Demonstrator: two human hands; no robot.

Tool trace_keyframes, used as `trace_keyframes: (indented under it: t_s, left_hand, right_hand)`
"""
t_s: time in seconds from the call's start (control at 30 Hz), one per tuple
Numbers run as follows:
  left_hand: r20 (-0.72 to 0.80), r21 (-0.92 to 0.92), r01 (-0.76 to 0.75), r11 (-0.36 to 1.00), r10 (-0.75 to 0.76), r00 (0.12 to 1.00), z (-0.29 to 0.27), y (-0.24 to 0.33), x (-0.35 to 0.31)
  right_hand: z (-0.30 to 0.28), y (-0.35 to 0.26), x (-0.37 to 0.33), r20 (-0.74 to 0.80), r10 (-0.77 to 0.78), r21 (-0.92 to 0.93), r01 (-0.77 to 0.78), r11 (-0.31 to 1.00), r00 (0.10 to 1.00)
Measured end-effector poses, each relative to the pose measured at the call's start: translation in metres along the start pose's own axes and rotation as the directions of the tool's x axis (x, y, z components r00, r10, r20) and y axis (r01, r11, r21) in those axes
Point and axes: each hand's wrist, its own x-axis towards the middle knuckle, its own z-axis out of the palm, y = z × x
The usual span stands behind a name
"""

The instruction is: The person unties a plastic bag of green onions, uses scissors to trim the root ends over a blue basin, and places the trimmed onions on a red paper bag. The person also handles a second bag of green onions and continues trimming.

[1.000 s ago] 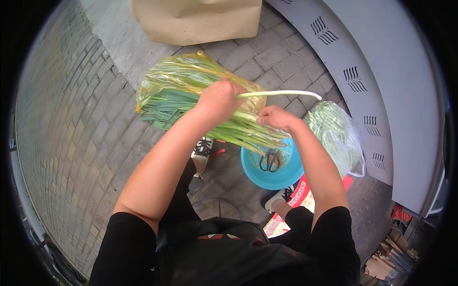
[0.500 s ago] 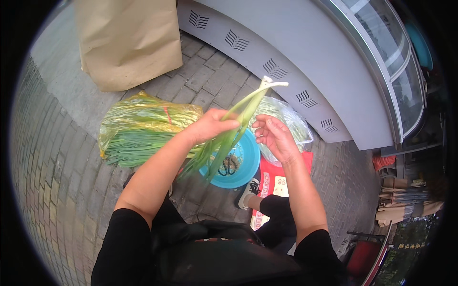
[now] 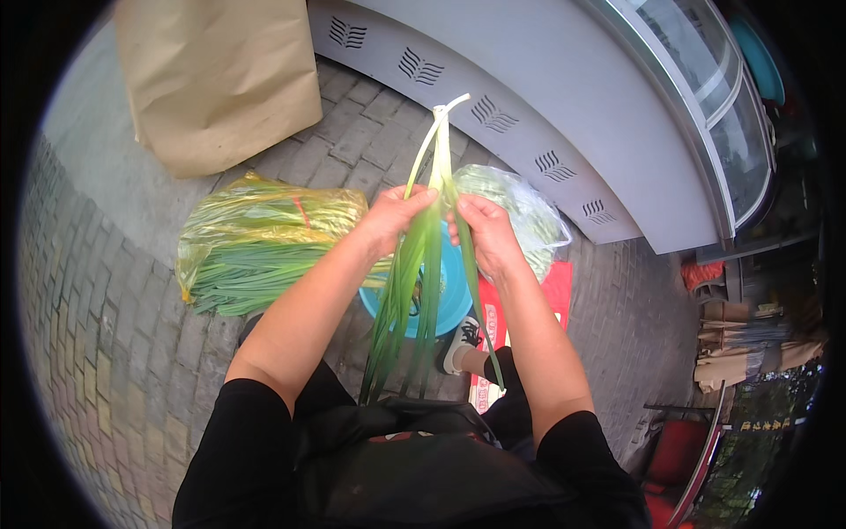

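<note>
My left hand grips a long green onion with its pale root end pointing up and away and its green leaves hanging toward me. A loose pale strip splits off near the top of the stalk. On the other side, my right hand pinches one leaf and holds it apart from the rest. Below the onion stands a blue plastic basin, partly covered by the leaves. Dark handles, seen earlier as scissors, show only in part inside it.
Left of the basin lies a yellow plastic bag with long green stalks spilling out. Right are a clear bag of green vegetables and a red printed bag. A brown paper covering and a grey cabinet stand beyond.
My right hand has moved in from the side and now pinches a leaf, drawing it right. The onion has turned more upright, its leaves spread. The view has shifted slightly.
</note>
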Motion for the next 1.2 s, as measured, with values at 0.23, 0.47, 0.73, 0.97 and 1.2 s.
trace_keyframes:
  t_s: [0.23, 0.47, 0.73, 0.97, 1.2]
  left_hand:
    - [-0.116, -0.133, -0.103, 0.986, 0.087, 0.989, -0.010, -0.003, 0.004]
    - [-0.203, -0.159, -0.184, 0.970, 0.151, 0.968, -0.009, -0.005, 0.013]
    - [-0.249, 0.030, -0.095, 0.995, 0.099, 0.963, -0.012, -0.001, 0.017]
    - [-0.134, 0.160, -0.300, 0.941, 0.322, 0.937, -0.023, 0.037, 0.013]
    - [0.123, 0.001, -0.102, 0.995, 0.101, 0.987, 0.015, 0.005, 0.012]
  right_hand:
    - [0.033, 0.028, -0.013, 0.090, -0.207, -0.357, 0.226, 0.906, 0.974]
    - [0.048, 0.041, -0.004, -0.024, -0.179, -0.331, 0.161, 0.930, 0.984]
    - [0.030, 0.035, 0.008, -0.144, -0.368, -0.334, 0.305, 0.892, 0.919]
    - [0.021, 0.002, 0.003, -0.066, -0.288, -0.155, 0.275, 0.949, 0.955]
    - [0.052, 0.019, 0.017, -0.073, -0.384, -0.380, 0.331, 0.864, 0.920]
